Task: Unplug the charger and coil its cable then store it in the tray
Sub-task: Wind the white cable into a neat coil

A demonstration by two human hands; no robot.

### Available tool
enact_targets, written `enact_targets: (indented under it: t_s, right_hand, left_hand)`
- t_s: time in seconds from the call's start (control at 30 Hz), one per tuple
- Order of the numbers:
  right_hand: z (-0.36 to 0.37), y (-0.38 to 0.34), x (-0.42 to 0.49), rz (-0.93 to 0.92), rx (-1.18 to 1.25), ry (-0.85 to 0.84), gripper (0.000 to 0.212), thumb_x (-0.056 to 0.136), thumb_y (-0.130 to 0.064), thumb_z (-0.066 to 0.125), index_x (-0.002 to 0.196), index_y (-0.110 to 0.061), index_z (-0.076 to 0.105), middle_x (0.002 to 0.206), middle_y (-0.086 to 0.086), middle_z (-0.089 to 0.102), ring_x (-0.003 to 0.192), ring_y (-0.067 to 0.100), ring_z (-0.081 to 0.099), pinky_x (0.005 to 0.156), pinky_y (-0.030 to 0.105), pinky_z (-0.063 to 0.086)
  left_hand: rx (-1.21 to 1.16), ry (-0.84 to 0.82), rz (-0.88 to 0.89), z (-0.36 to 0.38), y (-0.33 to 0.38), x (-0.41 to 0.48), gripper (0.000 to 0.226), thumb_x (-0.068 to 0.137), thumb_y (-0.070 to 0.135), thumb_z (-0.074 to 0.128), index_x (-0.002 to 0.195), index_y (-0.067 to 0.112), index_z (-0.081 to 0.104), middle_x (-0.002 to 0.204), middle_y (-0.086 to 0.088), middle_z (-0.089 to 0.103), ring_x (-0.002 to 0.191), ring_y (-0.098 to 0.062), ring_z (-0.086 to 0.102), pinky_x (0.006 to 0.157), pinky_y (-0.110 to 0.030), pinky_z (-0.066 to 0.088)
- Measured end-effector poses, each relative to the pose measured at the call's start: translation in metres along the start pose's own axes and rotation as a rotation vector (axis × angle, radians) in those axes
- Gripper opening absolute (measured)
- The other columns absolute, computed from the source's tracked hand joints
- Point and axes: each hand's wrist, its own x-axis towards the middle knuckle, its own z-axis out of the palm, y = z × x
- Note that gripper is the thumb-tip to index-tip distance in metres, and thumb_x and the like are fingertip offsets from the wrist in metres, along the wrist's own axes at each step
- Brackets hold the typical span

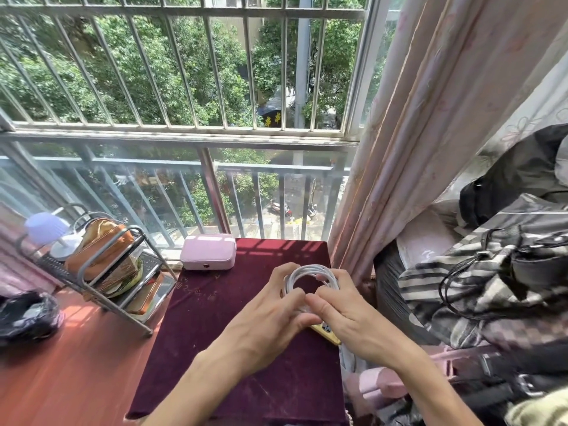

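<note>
A white charger cable (310, 273) is wound into a round coil above the dark red velvet tabletop (215, 318). My left hand (270, 312) grips the coil's left side, fingers curled around the loops. My right hand (338, 305) holds its right side, thumb meeting my left thumb at the coil's near edge. Under my hands, a yellow-edged object (325, 332) pokes out; what it is I cannot tell. The charger's plug is hidden. No tray is plainly identifiable.
A pink closed case (208, 251) sits at the table's far edge by the window railing. A metal wire rack (101, 265) with bags stands on the left, a black plastic bag (27, 315) beside it. Curtain (415, 133) and piled clothes (491, 287) crowd the right.
</note>
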Motion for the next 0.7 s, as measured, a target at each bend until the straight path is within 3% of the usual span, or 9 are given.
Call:
enact_targets:
  t_s: [0.1,0.13,0.2,0.27,0.37,0.5,0.57,0.63,0.7]
  right_hand:
    - [0.005,0.002,0.002,-0.025,-0.034,0.069,0.045,0.096,-0.072,0.038,0.081,-0.037,0.063,0.129,-0.032,0.034,0.131,0.001,0.045,0.117,0.045,0.035]
    - [0.006,0.004,0.003,-0.031,-0.073,0.098,0.043,0.098,-0.067,0.042,0.084,-0.033,0.064,0.131,-0.028,0.035,0.130,0.004,0.045,0.116,0.045,0.035]
    - [0.009,0.006,0.006,-0.050,-0.171,0.154,0.037,0.102,-0.060,0.047,0.090,-0.030,0.064,0.136,-0.020,0.035,0.132,0.007,0.041,0.112,0.041,0.032]
    - [0.011,0.007,0.007,-0.084,-0.256,0.168,0.043,0.099,-0.067,0.044,0.093,-0.030,0.064,0.142,-0.016,0.033,0.134,0.009,0.037,0.107,0.034,0.027]
    - [0.014,0.010,0.009,-0.121,-0.342,0.124,0.052,0.094,-0.075,0.038,0.093,-0.030,0.064,0.150,-0.012,0.033,0.137,0.009,0.035,0.105,0.032,0.023]
    - [0.020,0.018,0.009,-0.122,-0.278,0.083,0.042,0.088,-0.078,0.052,0.101,-0.040,0.066,0.151,-0.022,0.033,0.136,0.002,0.039,0.112,0.034,0.025]
    - [0.026,0.023,0.007,-0.106,-0.074,0.135,0.033,0.087,-0.068,0.066,0.113,-0.047,0.062,0.146,-0.032,0.038,0.133,-0.006,0.047,0.110,0.024,0.033]
    - [0.031,0.029,0.004,-0.027,0.154,0.237,0.045,0.088,-0.053,0.078,0.129,-0.051,0.057,0.137,-0.034,0.049,0.124,-0.005,0.060,0.097,0.014,0.048]
    - [0.038,0.034,0.002,0.137,0.347,0.287,0.061,0.086,-0.051,0.081,0.141,-0.044,0.054,0.129,-0.024,0.063,0.105,0.000,0.073,0.084,0.015,0.056]
  left_hand:
    - [-0.212,0.095,-0.090,0.006,-0.004,-0.002,0.039,0.090,0.060,0.058,0.124,0.043,0.052,0.159,0.018,0.016,0.115,0.001,0.055,0.098,-0.020,0.050]
    - [-0.332,0.134,-0.159,0.009,-0.004,-0.002,0.051,0.088,0.057,0.066,0.134,0.047,0.047,0.156,0.020,0.023,0.114,-0.003,0.060,0.096,-0.022,0.053]
    - [-0.637,0.183,-0.328,0.013,-0.004,0.000,0.069,0.086,0.056,0.070,0.147,0.043,0.038,0.136,0.017,0.054,0.090,-0.008,0.070,0.082,-0.026,0.060]
    - [-0.828,0.176,-0.434,0.013,-0.007,0.002,0.059,0.089,0.057,0.063,0.141,0.033,0.049,0.095,-0.001,0.071,0.059,-0.013,0.060,0.060,-0.024,0.054]
    - [-0.764,0.097,-0.450,0.012,-0.012,0.002,0.040,0.098,0.050,0.057,0.109,0.014,0.069,0.056,0.004,0.061,0.043,-0.010,0.046,0.050,-0.023,0.043]
    - [-0.810,0.106,-0.485,0.022,-0.018,-0.003,0.035,0.104,0.034,0.053,0.102,0.002,0.067,0.064,-0.007,0.062,0.052,-0.019,0.055,0.052,-0.026,0.048]
    - [-0.843,0.144,-0.507,0.029,-0.024,-0.008,0.029,0.105,0.027,0.052,0.108,0.002,0.067,0.066,-0.004,0.061,0.054,-0.014,0.057,0.050,-0.024,0.050]
    - [-0.897,0.198,-0.556,0.038,-0.030,-0.015,0.024,0.104,0.023,0.054,0.110,0.004,0.067,0.071,-0.002,0.062,0.055,-0.011,0.059,0.050,-0.022,0.051]
    - [-0.966,0.271,-0.624,0.049,-0.034,-0.024,0.024,0.103,0.023,0.056,0.106,0.002,0.067,0.076,-0.005,0.065,0.061,-0.012,0.063,0.053,-0.022,0.053]
